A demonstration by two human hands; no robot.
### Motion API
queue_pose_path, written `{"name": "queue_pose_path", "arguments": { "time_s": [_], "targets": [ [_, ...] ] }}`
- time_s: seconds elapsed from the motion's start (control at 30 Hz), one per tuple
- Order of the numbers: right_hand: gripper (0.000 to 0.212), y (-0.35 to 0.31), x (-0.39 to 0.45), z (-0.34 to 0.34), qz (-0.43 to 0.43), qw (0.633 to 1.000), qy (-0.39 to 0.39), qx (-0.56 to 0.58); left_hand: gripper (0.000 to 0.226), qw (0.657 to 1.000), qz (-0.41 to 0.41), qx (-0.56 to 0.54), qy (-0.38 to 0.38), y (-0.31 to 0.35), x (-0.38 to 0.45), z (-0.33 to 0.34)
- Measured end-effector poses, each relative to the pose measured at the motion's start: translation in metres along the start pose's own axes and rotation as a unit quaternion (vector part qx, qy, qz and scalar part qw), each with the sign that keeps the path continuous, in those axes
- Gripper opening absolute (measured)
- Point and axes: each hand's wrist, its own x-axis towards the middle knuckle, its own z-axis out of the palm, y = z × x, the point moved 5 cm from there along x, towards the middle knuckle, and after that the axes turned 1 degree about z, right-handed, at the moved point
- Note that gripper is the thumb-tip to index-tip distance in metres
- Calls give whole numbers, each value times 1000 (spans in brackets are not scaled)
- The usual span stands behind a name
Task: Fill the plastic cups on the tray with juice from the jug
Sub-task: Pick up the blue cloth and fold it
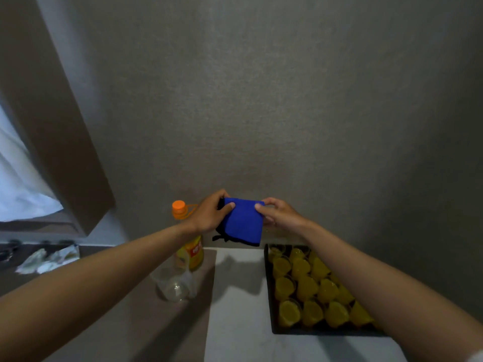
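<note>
Grey wall backs a counter [235, 296]. Lower centre-left: capped juice bottle [192, 253], empty jug [173, 283]. Centre: left hand [209, 215] and right hand [278, 214] pinch a blue cloth [243, 222]. Lower right: tray [270, 309], visible cups [300, 280] already full; filling appears done.

The tray [269, 283] with cups [300, 288] lies at 3 o'clock of the jug [172, 283], the bottle [192, 253] at the jug's 12 o'clock.

One tray [271, 320], one blue cloth [244, 222], one juice bottle [192, 253], one clear jug [172, 284]
</note>
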Motion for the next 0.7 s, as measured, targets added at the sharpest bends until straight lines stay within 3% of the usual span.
{"name": "queue_pose_path", "arguments": {
  "time_s": [0.1, 0.2, 0.3, 0.43, 0.6, 0.7],
  "targets": [
    [42, 22, -5, 3, 30, 999, -30, 25, 12, 998, -49, -26, -25, -21, -6, 17],
    [37, 49, -7, 8, 48, 999, -2, 14, 4, 983, -108, -137, -51, -47, -13, 39],
    [38, 81, -9, 10, 68, 997, 40, 7, 31, 958, -158, -206, -118, -67, -32, 60],
    [49, 128, -15, 13, 111, 991, 70, -19, 41, 944, -196, -194, -181, -92, -58, 87],
    [29, 185, -27, 27, 162, 980, 80, -78, 36, 934, -246, -133, -223, -133, -84, 130],
    [30, 214, -31, 33, 182, 963, 109, -168, 38, 925, -260, -100, -259, -153, -97, 155]
  ]
}}
